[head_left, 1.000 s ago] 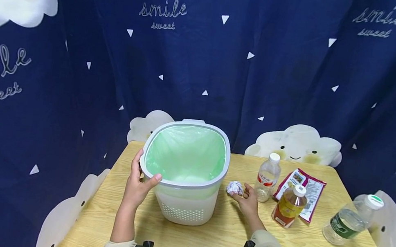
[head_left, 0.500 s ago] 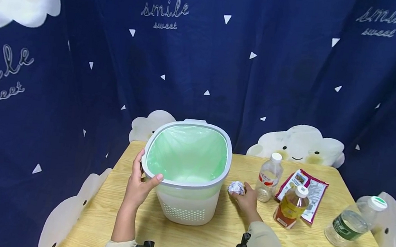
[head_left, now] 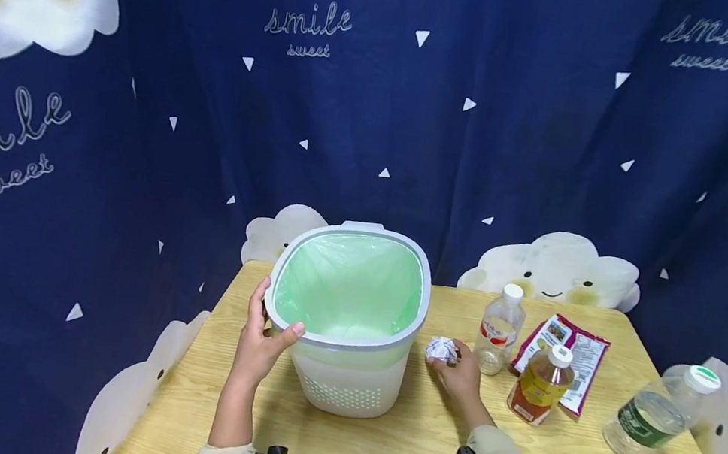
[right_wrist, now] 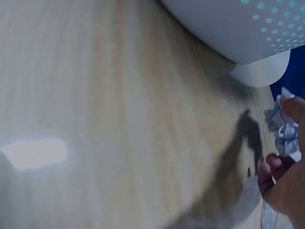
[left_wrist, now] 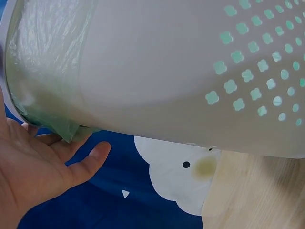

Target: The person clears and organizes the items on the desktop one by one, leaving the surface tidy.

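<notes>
A white waste bin (head_left: 351, 388) lined with a green bag (head_left: 350, 286) stands on the table, its grey rim uppermost. At the bin's left side my left hand (head_left: 260, 350) grips the rim, with the thumb over the front edge and the fingers along the outside. The left wrist view shows those fingers (left_wrist: 71, 148) by the liner's overhang. Right of the bin, my right hand (head_left: 463, 375) pinches a crumpled paper ball (head_left: 441, 349). In the right wrist view the paper ball (right_wrist: 283, 126) sits between thumb and fingers, partly cut off by the frame.
Right of my right hand stand a clear bottle (head_left: 497, 334) with a red-and-white label and a yellow-labelled bottle (head_left: 538, 385). Behind the latter lies a snack packet (head_left: 586, 360). A green-labelled bottle (head_left: 647, 421) is near the table's right edge. A blue curtain (head_left: 377, 122) hangs behind.
My right hand's fingers have closed in around the paper ball, which has barely shifted. My left hand keeps its hold on the bin. The head view has swung slightly left.
</notes>
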Demonstrator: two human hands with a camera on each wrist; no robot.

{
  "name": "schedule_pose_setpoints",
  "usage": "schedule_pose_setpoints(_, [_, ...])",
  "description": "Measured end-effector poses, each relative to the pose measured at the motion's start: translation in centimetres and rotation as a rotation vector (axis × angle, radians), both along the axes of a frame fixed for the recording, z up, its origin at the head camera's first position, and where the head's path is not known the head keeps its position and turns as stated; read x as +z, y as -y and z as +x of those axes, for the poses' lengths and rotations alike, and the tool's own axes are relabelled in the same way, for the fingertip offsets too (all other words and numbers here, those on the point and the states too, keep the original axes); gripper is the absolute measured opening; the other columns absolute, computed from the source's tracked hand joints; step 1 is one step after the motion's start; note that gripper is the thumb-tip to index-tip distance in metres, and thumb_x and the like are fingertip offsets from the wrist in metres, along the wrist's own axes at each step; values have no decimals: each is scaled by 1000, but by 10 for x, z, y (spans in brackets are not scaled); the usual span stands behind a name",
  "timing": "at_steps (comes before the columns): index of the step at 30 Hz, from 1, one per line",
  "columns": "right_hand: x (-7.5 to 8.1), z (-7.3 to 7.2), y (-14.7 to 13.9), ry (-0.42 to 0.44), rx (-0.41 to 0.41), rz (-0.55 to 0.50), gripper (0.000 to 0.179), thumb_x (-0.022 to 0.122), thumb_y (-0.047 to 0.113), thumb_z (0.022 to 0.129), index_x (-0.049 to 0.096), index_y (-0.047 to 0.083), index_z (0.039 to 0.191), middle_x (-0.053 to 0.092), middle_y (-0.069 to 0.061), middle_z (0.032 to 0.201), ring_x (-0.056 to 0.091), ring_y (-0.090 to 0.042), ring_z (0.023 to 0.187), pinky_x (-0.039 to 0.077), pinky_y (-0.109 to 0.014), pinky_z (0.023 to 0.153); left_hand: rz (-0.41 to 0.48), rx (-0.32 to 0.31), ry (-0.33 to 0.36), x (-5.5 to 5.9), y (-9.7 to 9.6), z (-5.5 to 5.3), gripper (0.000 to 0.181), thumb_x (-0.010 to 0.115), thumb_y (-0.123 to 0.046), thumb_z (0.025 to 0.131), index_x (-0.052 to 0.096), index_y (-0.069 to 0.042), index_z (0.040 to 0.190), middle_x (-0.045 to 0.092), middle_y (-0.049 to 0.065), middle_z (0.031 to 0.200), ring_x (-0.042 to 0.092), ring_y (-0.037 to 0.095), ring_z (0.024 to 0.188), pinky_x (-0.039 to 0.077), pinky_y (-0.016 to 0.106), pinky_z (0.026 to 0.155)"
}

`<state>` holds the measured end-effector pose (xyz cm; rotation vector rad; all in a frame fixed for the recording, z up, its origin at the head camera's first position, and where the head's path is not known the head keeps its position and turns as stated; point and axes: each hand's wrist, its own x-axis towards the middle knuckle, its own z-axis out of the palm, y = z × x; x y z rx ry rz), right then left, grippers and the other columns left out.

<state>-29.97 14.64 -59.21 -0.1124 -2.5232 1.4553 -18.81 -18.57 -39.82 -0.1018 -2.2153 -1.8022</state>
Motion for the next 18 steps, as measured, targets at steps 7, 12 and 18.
schedule_pose_setpoints(7, [3,21,-8,42,-41,-110,65,74,7,76,41,-10,130,50,-29,114,53,-37,98,42,-43,84,-2,5,-15,-19,7,-10,91,71,-20,77,16,-19,149,31,12,145,33,28,125,33,46,88])
schedule_pose_setpoints(12, [17,34,-11,74,-99,-154,65,73,9,77,42,-10,130,52,-29,112,53,-39,98,42,-39,82,-10,8,-30,-33,11,-22,90,73,-25,75,19,-31,148,34,3,144,33,24,125,33,46,87])
schedule_pose_setpoints(18, [33,44,-13,79,-61,-290,67,73,8,79,38,-10,133,49,-28,115,52,-38,103,45,-18,71,11,-6,-37,-34,12,-20,89,71,-22,77,18,-29,148,32,6,145,32,25,127,33,46,88])
